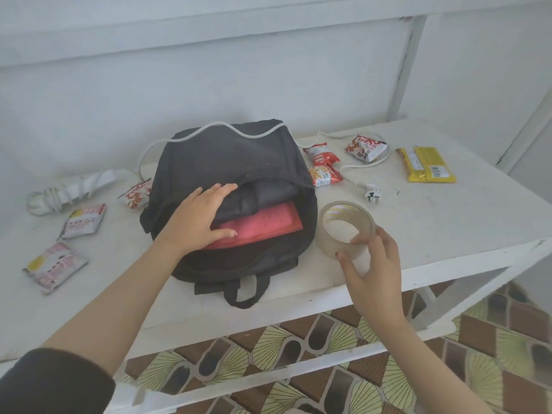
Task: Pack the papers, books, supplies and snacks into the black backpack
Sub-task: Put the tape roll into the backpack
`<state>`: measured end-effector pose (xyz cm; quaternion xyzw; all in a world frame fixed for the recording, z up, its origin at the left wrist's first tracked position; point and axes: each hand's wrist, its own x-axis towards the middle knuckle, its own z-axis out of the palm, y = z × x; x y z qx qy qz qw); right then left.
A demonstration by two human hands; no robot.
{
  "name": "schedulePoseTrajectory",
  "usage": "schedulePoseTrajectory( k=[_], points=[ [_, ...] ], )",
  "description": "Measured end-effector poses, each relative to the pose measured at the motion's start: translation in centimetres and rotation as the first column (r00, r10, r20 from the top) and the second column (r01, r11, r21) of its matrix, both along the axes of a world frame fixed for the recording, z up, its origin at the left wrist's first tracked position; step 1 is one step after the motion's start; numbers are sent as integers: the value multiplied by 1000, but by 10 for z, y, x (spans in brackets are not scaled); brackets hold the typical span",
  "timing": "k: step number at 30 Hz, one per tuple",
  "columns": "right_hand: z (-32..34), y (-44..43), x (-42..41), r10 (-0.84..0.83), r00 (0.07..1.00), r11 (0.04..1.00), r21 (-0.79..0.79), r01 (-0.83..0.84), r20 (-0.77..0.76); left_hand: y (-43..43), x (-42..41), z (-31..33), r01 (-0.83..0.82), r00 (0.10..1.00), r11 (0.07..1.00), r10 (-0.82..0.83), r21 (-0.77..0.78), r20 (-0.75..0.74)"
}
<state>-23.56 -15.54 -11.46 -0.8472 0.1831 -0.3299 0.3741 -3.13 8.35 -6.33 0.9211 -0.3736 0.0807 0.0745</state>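
Two hands at work. Left hand (198,216) spread flat, holding open mouth of black backpack (233,186) lying at frame centre on white worktop (433,222); red book (263,228) shows inside. Right hand (373,270) pinching clear tape roll (346,228) just right of backpack. Snack packets: three at left (55,267), three upper right (324,174), yellow pack (425,164) far right. White cable (367,165) behind.

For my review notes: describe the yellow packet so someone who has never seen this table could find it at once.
Start at the black backpack lying open in the middle of the white table, then look toward the far right end. The yellow packet lies flat there, beyond the white plug. It is the only all-yellow, bar-shaped pack; the snack packets near it are smaller, red and white.
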Motion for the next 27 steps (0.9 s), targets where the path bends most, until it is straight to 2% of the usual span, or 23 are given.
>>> schedulePoseTrajectory(
  k=[4,8,15,27],
  points=[
    [10,14,1,-12,999,1000,3,12,40,3,17,11,10,998,998,-7,-55,55],
    [19,32,10,40,997,998,-49,-38,60,6,20,35,8,1000,983,-6,-182,11],
    [20,64,45,202,975,971,-108,-212,-93,6,27,82,87,995,985,-80,-150,53],
    [23,84,110,83,982,983,-150,-109,-169,16,29,94,117,991,979,-105,-165,83]
  ],
)
